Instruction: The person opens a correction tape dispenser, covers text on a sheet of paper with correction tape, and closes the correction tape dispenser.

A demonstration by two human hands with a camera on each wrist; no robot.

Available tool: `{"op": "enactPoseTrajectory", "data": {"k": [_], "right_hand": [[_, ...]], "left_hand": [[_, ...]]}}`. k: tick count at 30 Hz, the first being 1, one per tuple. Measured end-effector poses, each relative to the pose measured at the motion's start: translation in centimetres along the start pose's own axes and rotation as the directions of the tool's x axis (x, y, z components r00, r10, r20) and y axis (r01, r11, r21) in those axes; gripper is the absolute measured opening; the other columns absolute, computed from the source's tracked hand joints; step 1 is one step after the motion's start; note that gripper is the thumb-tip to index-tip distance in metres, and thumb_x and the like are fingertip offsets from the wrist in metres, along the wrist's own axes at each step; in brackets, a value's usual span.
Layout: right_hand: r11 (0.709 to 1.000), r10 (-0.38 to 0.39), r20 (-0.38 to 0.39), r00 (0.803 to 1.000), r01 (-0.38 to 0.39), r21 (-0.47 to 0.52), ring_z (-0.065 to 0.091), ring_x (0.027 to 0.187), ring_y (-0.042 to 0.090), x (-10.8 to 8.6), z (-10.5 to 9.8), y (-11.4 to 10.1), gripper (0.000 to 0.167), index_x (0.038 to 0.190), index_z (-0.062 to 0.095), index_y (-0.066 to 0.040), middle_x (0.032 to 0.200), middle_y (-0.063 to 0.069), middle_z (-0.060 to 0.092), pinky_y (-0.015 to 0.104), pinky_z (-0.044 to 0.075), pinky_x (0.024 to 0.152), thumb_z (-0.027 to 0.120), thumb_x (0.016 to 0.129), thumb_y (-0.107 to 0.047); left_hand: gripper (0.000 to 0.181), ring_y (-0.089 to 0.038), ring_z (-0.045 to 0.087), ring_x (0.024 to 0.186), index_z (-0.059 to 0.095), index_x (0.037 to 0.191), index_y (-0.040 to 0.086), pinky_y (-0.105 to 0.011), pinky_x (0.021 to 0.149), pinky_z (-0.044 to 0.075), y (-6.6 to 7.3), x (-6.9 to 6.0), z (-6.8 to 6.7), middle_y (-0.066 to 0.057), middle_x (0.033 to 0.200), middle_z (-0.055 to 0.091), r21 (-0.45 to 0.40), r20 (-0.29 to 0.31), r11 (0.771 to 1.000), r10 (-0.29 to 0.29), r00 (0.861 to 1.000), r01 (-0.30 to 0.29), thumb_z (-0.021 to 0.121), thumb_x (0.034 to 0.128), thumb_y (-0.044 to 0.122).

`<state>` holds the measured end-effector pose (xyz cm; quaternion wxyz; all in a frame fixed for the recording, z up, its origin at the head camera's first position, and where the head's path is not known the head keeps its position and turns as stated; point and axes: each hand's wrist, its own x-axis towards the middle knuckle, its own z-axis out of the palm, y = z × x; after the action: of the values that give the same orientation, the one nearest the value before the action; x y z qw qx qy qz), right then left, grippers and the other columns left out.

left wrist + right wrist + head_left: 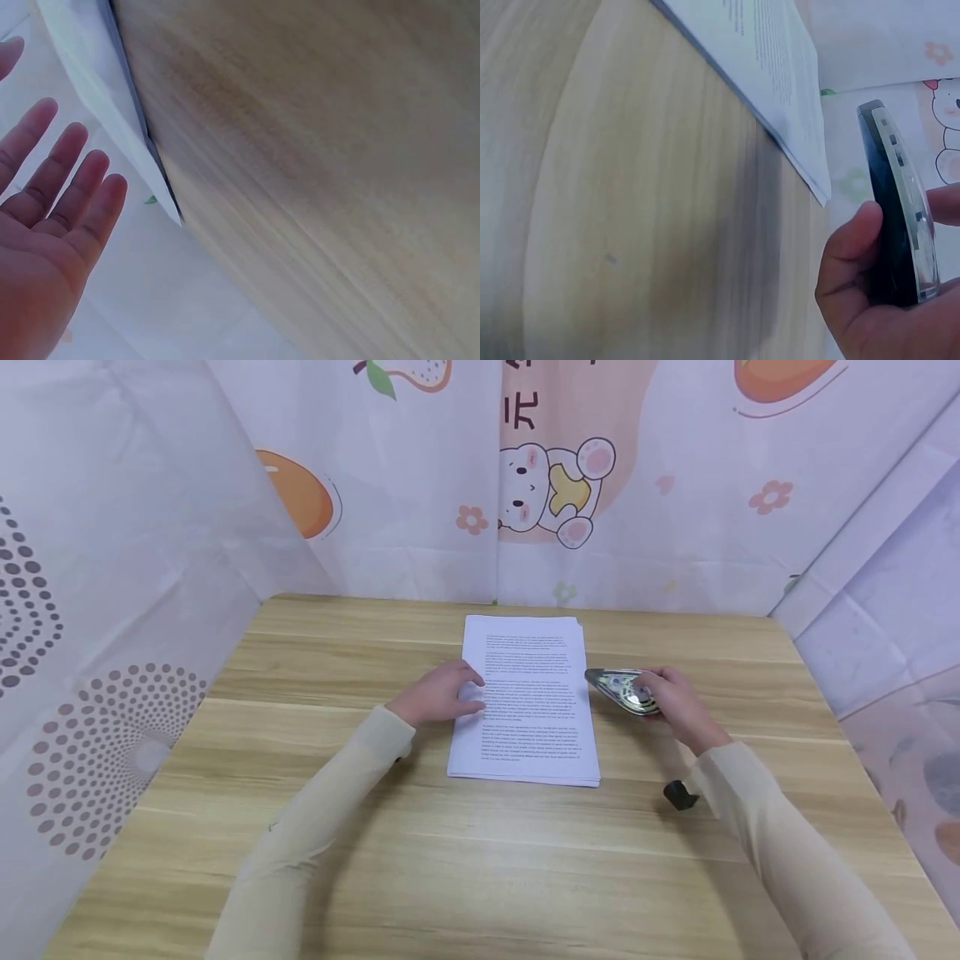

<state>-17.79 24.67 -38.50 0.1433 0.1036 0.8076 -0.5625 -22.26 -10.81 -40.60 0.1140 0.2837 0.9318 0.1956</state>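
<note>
Tape dispenser (624, 690) pinched in the right hand (681, 708), right of centre in the head view.
Its tip juts left from the grip beside the paper stack (528, 703), contact unclear; the left hand (438, 692), loosely spread at the stack's left edge, holds nothing. The right wrist view cuts off the gripping fingers (946, 205) at right; print (531, 687) is too small to read.

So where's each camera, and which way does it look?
Head: worn there, facing forward and down at table, paper stack; left hand, right hand, sleeves show.
Left wrist: worn there, looking past the left hand at the table.
Right wrist: worn there, looking at the right hand gripping a teardrop-shaped tool.
Head and right wrist share the tool and paper stack.
</note>
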Motion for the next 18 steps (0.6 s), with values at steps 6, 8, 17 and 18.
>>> {"op": "enactPoseTrajectory", "data": {"k": [6,8,17,18], "right_hand": [[1.0,-0.009,0.015,1.0,0.009,-0.001,0.051,0.076,0.003,0.1,0.5,-0.6,0.056,0.138,0.029,0.007,0.118,0.017,0.042,0.023,0.052,0.068,0.041,0.095,-0.026],[1.0,-0.013,0.021,1.0,0.013,-0.004,0.051,0.076,0.004,0.1,0.8,-0.9,0.055,0.138,0.03,0.007,0.118,0.017,0.042,0.022,0.052,0.066,0.041,0.094,-0.025],[0.999,-0.029,0.034,0.999,0.029,0.018,0.052,0.069,0.004,0.6,2.4,-1.8,0.052,0.135,0.037,0.006,0.108,0.013,0.047,0.023,0.051,0.06,0.044,0.092,-0.022],[0.999,-0.031,0.037,0.999,0.031,0.014,0.052,0.068,0.004,0.7,2.5,-1.9,0.052,0.135,0.037,0.006,0.108,0.013,0.047,0.023,0.051,0.06,0.045,0.092,-0.022]], "left_hand": [[0.04,-0.024,0.053,0.114,0.062,0.116,0.005,-0.038,0.103,0.039,-0.1,-0.3,-0.2,-0.009,0.119,0.062,-0.055,-0.059,0.998,-0.021,0.998,0.018,0.065,0.0858,0.031],[0.04,-0.025,0.053,0.113,0.062,0.116,0.004,-0.038,0.101,0.039,-0.1,-0.5,-0.3,-0.009,0.118,0.062,-0.077,-0.081,0.997,-0.017,0.997,0.01,0.065,0.0858,0.029],[0.045,-0.027,0.048,0.121,0.059,0.121,0.006,-0.042,0.104,0.037,-0.2,-1.0,-0.4,-0.009,0.127,0.056,-0.231,-0.098,0.97,-0.105,0.99,0.08,0.065,0.0858,0.033],[0.045,-0.026,0.047,0.121,0.058,0.122,0.007,-0.042,0.105,0.037,-0.2,-1.0,-0.3,-0.009,0.128,0.055,-0.248,-0.096,0.964,-0.119,0.988,0.092,0.066,0.0857,0.033]]}}
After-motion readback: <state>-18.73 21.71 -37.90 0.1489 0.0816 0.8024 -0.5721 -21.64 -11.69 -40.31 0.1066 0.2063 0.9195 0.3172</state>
